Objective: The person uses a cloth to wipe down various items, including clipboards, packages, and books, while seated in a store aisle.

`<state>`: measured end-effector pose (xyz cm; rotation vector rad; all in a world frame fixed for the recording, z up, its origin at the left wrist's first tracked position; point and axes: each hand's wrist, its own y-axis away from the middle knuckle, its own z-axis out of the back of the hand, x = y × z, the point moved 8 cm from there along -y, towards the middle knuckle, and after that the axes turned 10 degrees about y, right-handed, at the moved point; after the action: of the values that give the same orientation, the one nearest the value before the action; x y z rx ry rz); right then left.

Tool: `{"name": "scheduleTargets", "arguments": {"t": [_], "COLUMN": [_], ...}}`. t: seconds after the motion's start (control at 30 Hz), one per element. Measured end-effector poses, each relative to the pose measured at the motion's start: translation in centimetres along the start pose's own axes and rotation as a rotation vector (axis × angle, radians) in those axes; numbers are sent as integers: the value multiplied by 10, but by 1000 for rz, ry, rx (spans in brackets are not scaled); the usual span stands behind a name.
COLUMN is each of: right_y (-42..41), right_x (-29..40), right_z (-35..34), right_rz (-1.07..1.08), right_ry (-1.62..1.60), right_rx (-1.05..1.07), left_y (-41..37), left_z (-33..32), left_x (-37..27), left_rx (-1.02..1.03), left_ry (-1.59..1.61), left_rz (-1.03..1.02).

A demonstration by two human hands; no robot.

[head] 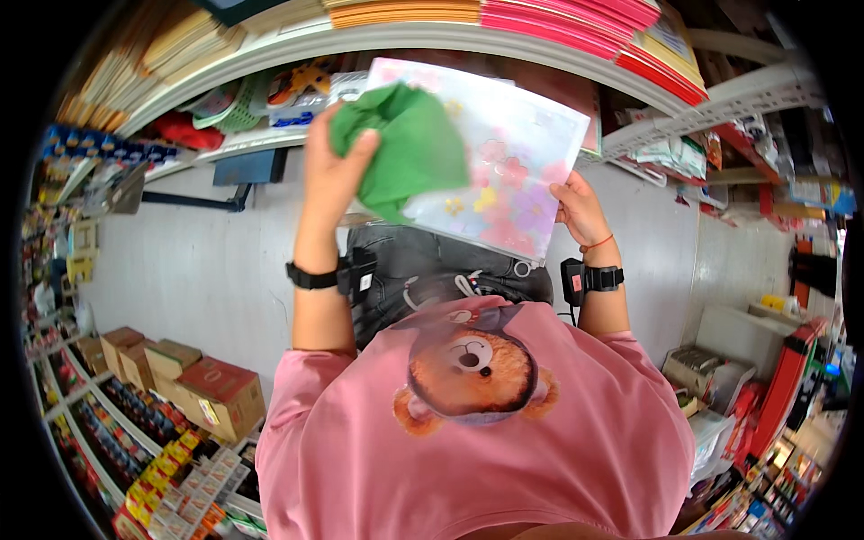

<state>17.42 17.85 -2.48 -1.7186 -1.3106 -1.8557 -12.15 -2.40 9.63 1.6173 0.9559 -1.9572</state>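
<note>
My left hand (pixel 341 162) grips a bunched green cloth (pixel 418 148), pressing it against the upper left part of a flat zip pouch (pixel 540 128). The pouch is white with pink, purple and yellow flowers, and a ring zip pull hangs at its lower right corner. My right hand (pixel 574 202) pinches the pouch's right edge between thumb and fingers. The pouch is tilted above my lap, in front of the lower shelf. The cloth hides the pouch's left part. Whether anything is inside the pouch cannot be told.
Above my hands runs a white metal shelf (pixel 405 35) with stacks of orange, pink and red paper goods. A lower shelf holds a green basket (pixel 241 108) and plastic bags. Cardboard boxes (pixel 223 398) stand on the floor at the lower left, beside racks of goods. A red shelf (pixel 783 391) stands at the right.
</note>
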Motion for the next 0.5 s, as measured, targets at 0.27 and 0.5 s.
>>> {"name": "scheduleTargets", "arguments": {"t": [0.27, 0.5], "right_y": [-36, -50], "right_x": [31, 29], "right_z": [-70, -29], "right_rz": [-24, 100], "right_ry": [302, 127], "right_rx": [237, -25], "left_y": [17, 65], "left_z": [-95, -129], "left_x": [30, 40], "left_rx": [476, 760], "left_ry": [-411, -338], "left_rz": [48, -107]}}
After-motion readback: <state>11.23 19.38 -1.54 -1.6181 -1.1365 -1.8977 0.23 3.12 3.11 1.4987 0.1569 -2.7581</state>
